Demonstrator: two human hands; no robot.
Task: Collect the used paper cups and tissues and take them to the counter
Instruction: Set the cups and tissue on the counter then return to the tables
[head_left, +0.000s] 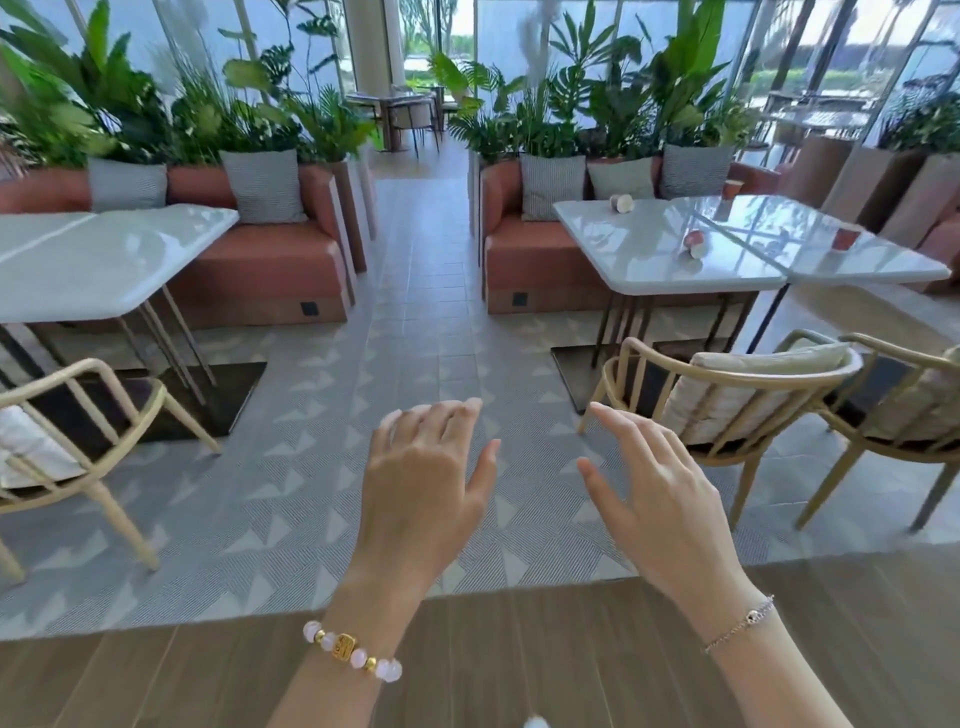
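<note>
- Our left hand (421, 483) and right hand (660, 499) hover palms down, fingers spread and relaxed, holding nothing.
- The cups sit well beyond our right fingertips on the glossy white table (649, 265): a tipped paper cup (695, 243), a second tipped cup (622, 202) and an upright cup (845, 237). We cannot make out any tissues.
- On that slick top, a nudged tipped cup could roll off or dribble dregs.
- The rattan chair (727, 384) stands between our fingers and the table; we could snag it.
- Wood flooring lies beneath our fingers, patterned grey tile ahead, and sofas and plants beyond.
</note>
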